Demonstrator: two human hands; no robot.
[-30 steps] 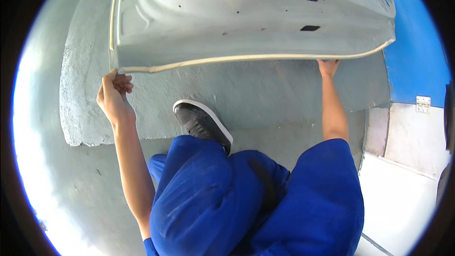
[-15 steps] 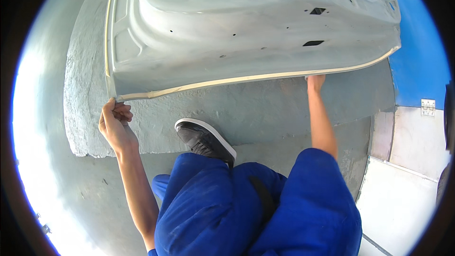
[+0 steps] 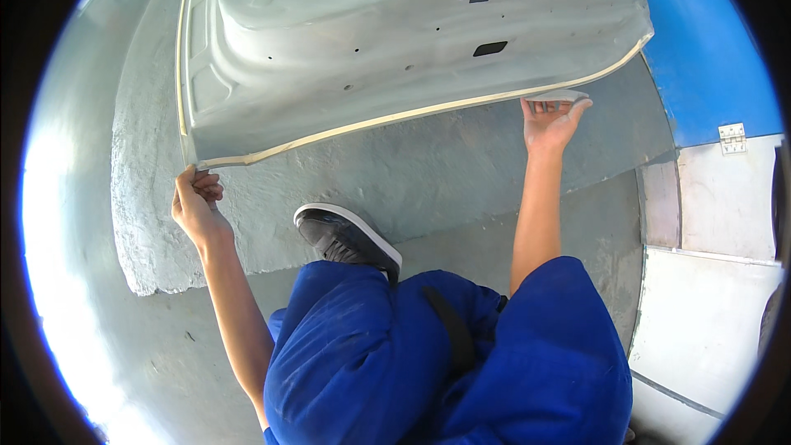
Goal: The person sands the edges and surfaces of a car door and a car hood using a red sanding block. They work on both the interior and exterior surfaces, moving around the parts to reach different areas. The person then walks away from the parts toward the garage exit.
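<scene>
A pale grey car door panel (image 3: 313, 95) lies across the top of the view, with a cream strip (image 3: 387, 118) running along its near and left edges. At the door's near left corner, my left hand (image 3: 200, 208) is closed, thumb and fingers pinching the tip of that corner. My right hand (image 3: 545, 128) is palm up just below the near edge, toward the right. Across its fingers rests a flat, light grey pad (image 3: 560, 96), held between fingers and thumb. The pad sits close to the cream strip; whether it touches the edge I cannot tell.
Beneath the door spreads a rough grey slab or sheet (image 3: 156, 222). My dark shoe (image 3: 346, 235) with a white sole is planted at its near side. To the right stand a blue panel (image 3: 717, 49) and white panels (image 3: 700, 321), with a metal hinge (image 3: 732, 138) between them.
My right hand has come out from under the door's near edge, and the grey pad now shows in it. The left hand keeps its pinch at the corner. The view has shifted slightly.
</scene>
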